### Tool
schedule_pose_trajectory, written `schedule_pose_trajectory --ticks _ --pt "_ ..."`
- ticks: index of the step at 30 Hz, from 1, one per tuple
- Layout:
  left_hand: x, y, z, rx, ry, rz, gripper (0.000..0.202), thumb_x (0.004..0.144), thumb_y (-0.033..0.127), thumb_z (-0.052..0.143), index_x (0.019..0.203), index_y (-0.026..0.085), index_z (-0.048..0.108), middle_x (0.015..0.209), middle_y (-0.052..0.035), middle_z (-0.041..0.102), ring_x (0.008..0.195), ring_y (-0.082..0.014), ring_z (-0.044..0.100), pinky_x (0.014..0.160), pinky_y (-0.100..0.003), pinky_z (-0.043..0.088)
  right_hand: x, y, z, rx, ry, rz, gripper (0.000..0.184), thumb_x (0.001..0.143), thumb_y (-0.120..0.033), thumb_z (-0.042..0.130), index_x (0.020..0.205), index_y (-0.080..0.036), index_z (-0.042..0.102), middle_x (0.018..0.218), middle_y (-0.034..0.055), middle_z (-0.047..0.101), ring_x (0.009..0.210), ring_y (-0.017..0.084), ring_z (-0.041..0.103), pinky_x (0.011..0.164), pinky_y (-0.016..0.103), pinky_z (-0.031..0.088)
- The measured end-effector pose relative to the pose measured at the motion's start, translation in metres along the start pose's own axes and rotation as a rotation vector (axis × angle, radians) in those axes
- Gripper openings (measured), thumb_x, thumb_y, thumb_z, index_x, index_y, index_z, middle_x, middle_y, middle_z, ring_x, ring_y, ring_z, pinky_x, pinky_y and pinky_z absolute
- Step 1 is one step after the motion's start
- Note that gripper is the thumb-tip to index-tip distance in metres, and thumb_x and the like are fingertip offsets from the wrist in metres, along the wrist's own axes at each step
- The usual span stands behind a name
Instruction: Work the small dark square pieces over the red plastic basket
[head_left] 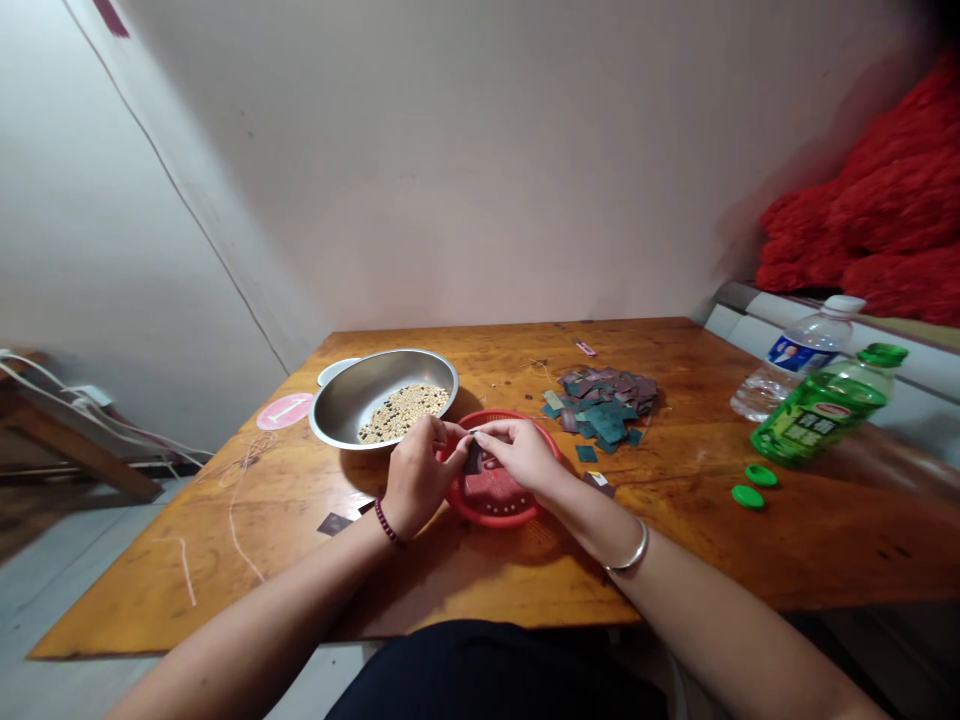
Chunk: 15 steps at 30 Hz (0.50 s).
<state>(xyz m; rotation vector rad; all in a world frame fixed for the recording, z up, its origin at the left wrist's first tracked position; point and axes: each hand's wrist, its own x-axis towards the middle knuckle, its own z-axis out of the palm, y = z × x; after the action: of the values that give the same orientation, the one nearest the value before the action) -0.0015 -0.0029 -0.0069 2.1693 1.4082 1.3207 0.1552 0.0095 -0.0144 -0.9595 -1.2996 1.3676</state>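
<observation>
My left hand (420, 475) and my right hand (521, 450) meet above a red plastic basket (491, 510), their fingertips pinching a small dark square piece (472, 458). Its exact material is hard to tell. Beyond my left hand, a steel bowl (382, 400) holds a mix of pale and dark beans or seeds (403, 412). A heap of small teal and mauve squares (600, 405) lies to the right of the bowl, just past my right hand. Several loose squares lie nearby on the wooden table (675, 530).
A green-labelled bottle (829, 415), a clear water bottle (795, 360) and two green caps (748, 496) stand at the right. A pink round tag (285, 411) and loose string (240, 510) lie at the left. Red fabric (862, 210) is piled behind the table.
</observation>
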Motion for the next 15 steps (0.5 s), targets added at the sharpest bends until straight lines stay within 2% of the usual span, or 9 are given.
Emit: schedule_pose_trajectory --ticks 8,15 --pt "0.0010 -0.0010 -0.0006 -0.024 0.007 -0.021 0.022 0.079 0.034 0.059 0.077 0.020 0.042 0.084 -0.0011 0.066 0.070 -0.0130 0.061 0.062 -0.026 0.050 0.0004 -0.0040 -0.0004 0.002 0.050 0.021 0.030 0.067 -0.036 0.067 0.084 -0.012 0.069 0.081 0.0078 0.069 0.067 0.014 0.061 0.059 0.027 0.050" --pt "-0.0009 -0.0014 -0.0004 0.048 -0.017 0.007 0.019 0.080 0.035 0.058 0.080 0.020 0.045 0.083 -0.0017 0.066 0.071 -0.0130 0.061 0.064 -0.027 0.049 0.0002 -0.0005 0.0005 -0.007 0.000 0.009 0.029 0.068 -0.037 0.066 0.082 -0.012 0.070 0.082 0.0081 0.069 0.069 0.015 0.062 0.060 0.026 0.050"
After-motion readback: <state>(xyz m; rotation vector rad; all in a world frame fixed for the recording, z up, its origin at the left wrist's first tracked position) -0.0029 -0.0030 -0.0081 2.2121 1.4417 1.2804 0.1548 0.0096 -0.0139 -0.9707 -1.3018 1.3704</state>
